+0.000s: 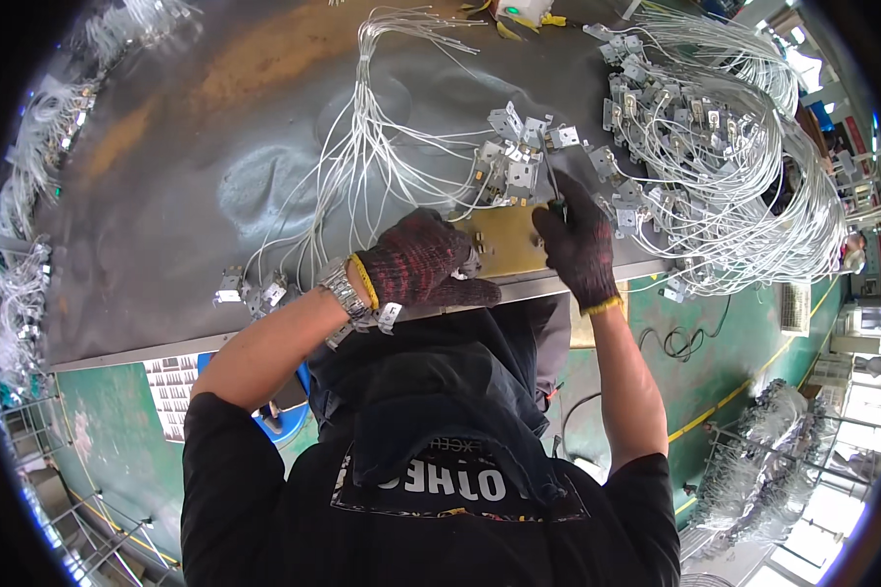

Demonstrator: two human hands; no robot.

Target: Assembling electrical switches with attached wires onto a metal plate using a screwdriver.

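Note:
My left hand, in a dark red and black knit glove, is closed at the table's near edge. A small metal part shows at its fingertips, mostly hidden by the glove. To its right my right hand, gloved alike, is closed around a slim tool with a thin metal shaft pointing away from me. Between the hands lies a brass-coloured plate. Just beyond it sits a cluster of metal brackets with white wires. Those wires join a tied bundle. More wired brackets lie left of my left hand.
A large heap of wired brackets covers the right side of the metal table. More wire bundles line the far left. A white device with a green light stands at the back. A blue round container is below the table edge.

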